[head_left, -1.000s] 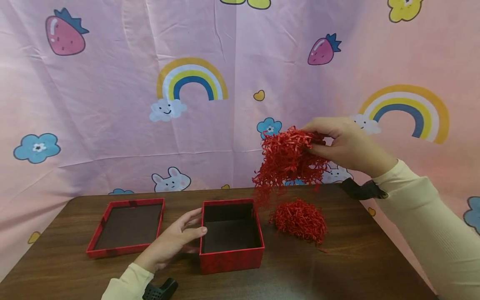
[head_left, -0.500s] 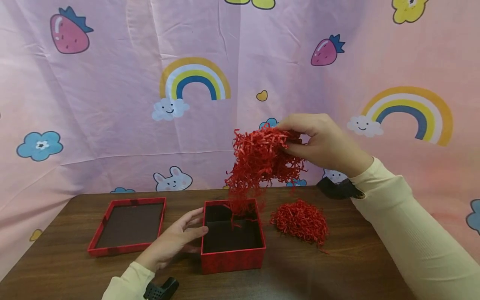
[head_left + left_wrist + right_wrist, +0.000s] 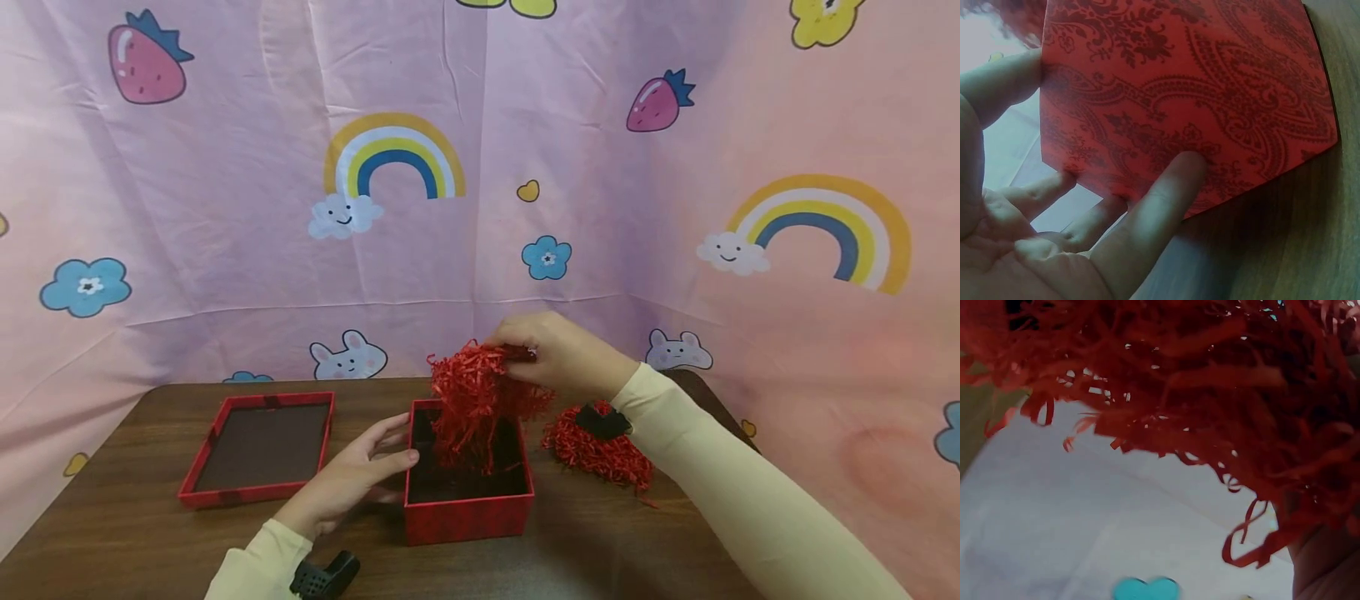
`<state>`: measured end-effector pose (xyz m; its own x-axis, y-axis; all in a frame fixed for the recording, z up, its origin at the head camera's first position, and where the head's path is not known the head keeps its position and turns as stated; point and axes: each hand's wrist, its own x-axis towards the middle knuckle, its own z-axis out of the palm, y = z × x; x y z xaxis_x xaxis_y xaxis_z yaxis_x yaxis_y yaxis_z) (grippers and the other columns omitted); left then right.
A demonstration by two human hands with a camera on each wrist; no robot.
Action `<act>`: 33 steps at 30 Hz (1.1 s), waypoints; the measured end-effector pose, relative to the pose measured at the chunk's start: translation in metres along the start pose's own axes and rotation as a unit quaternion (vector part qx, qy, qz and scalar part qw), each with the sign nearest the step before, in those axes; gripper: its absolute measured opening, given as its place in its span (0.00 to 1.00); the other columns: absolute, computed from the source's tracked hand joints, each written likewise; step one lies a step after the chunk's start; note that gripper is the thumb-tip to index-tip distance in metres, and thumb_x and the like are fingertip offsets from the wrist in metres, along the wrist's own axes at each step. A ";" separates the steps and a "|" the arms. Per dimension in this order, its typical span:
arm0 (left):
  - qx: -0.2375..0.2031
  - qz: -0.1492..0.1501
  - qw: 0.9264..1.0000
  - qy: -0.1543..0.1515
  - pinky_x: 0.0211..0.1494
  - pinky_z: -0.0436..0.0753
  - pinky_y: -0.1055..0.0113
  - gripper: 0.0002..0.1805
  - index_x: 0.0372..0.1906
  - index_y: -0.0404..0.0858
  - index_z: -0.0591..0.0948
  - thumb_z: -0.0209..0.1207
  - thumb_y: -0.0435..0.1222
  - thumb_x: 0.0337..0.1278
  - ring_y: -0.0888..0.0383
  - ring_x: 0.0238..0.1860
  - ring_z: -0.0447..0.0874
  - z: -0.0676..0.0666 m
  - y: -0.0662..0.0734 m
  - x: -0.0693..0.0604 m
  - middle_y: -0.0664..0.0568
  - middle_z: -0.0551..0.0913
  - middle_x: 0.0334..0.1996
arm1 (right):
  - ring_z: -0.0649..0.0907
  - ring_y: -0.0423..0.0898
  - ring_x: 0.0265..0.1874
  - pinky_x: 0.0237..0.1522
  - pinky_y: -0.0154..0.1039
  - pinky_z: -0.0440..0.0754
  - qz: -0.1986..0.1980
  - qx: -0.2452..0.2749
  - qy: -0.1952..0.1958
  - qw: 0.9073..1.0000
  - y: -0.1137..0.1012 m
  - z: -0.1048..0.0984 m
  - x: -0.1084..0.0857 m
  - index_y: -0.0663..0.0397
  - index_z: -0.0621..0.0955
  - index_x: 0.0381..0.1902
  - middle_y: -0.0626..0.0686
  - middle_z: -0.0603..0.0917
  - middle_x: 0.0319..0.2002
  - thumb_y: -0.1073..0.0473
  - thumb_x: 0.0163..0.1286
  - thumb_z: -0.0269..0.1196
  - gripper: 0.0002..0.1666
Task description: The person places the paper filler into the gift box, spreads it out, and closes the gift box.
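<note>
My right hand (image 3: 558, 354) grips a clump of red shredded paper (image 3: 480, 396) from above. Its loose strands hang down into the red box (image 3: 467, 518), which stands without a lid and is dark inside. In the right wrist view the shredded paper (image 3: 1210, 400) covers most of the fingers. My left hand (image 3: 356, 475) rests against the box's left side, its thumb at the top rim. In the left wrist view the extended fingers of the left hand (image 3: 1054, 250) touch the patterned red wall of the box (image 3: 1197, 94).
A shallow red box lid (image 3: 258, 450) lies inside-up left of the box. Another pile of red shredded paper (image 3: 607, 462) sits on the brown wooden table (image 3: 600, 542), partly behind the right wrist. A patterned cloth (image 3: 420, 250) hangs behind the table.
My right hand has carried the clump of shredded paper left and down, from above the pile to over the box, with strands inside it. The left hand has kept its place.
</note>
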<state>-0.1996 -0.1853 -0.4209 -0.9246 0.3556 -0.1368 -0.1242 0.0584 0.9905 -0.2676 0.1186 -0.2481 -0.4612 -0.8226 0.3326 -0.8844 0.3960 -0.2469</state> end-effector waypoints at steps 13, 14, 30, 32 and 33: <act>-0.002 0.003 1.000 0.000 0.54 0.85 0.41 0.41 0.82 0.44 0.53 0.61 0.42 0.74 0.29 0.74 0.61 0.000 0.003 -0.001 0.33 0.53 0.80 | 0.86 0.39 0.45 0.52 0.37 0.85 0.007 0.006 -0.052 0.999 0.009 0.061 0.011 0.52 0.87 0.53 0.46 0.89 0.46 0.64 0.70 0.69 0.14; -0.003 0.003 1.000 0.000 0.54 0.85 0.41 0.42 0.82 0.43 0.53 0.61 0.42 0.73 0.29 0.74 0.61 0.000 0.003 -0.001 0.32 0.53 0.80 | 0.86 0.39 0.45 0.52 0.37 0.85 0.007 0.009 -0.055 0.998 0.009 0.063 0.012 0.52 0.87 0.53 0.46 0.89 0.46 0.64 0.70 0.69 0.14; -0.005 0.009 1.000 -0.007 0.53 0.85 0.41 0.43 0.82 0.41 0.51 0.61 0.40 0.72 0.35 0.70 0.69 -0.001 0.001 -0.001 0.29 0.53 0.78 | 0.84 0.35 0.49 0.56 0.37 0.83 0.051 0.035 -0.140 0.988 0.010 0.098 0.011 0.49 0.85 0.58 0.44 0.88 0.51 0.56 0.72 0.69 0.18; -0.003 0.009 1.000 -0.006 0.54 0.85 0.41 0.43 0.82 0.41 0.51 0.61 0.40 0.72 0.33 0.71 0.68 -0.001 0.001 -0.002 0.29 0.53 0.78 | 0.83 0.34 0.49 0.57 0.37 0.82 0.061 0.035 -0.154 0.985 0.011 0.101 0.010 0.47 0.84 0.59 0.42 0.87 0.52 0.54 0.72 0.69 0.19; -0.002 0.010 1.000 -0.006 0.54 0.85 0.41 0.43 0.82 0.41 0.51 0.61 0.41 0.73 0.33 0.71 0.67 -0.002 0.001 -0.002 0.29 0.53 0.78 | 0.83 0.33 0.49 0.58 0.37 0.82 0.065 0.036 -0.162 0.984 0.011 0.103 0.010 0.46 0.84 0.60 0.42 0.87 0.52 0.54 0.72 0.69 0.20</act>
<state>-0.1988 -0.1872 -0.4196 -0.9221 0.3685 -0.1180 -0.1078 0.0481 0.9930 -0.2747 0.0726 -0.3408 -0.5130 -0.8583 -0.0099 -0.8070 0.4862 -0.3352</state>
